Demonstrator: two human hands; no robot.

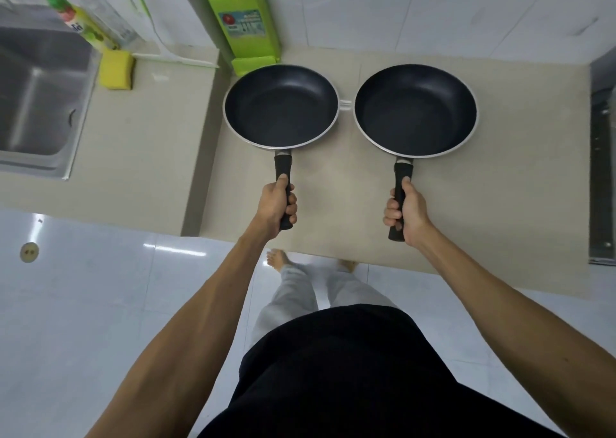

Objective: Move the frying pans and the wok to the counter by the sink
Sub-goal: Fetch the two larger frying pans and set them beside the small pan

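Two black non-stick frying pans with silver rims are side by side over the beige counter [500, 204]. My left hand [276, 209] grips the black handle of the left frying pan [281, 106]. My right hand [405, 212] grips the black handle of the right frying pan [415, 109]. Both pans are level, with their handles pointing toward me. I cannot tell whether they rest on the counter or hover just above it. No wok is in view.
A steel sink [36, 101] is set in the lower counter [143, 144] at the left, with a yellow sponge [116, 69] and a dish soap bottle [80, 21] behind it. A green knife block [241, 27] stands by the wall. A stove edge [601, 157] is at right.
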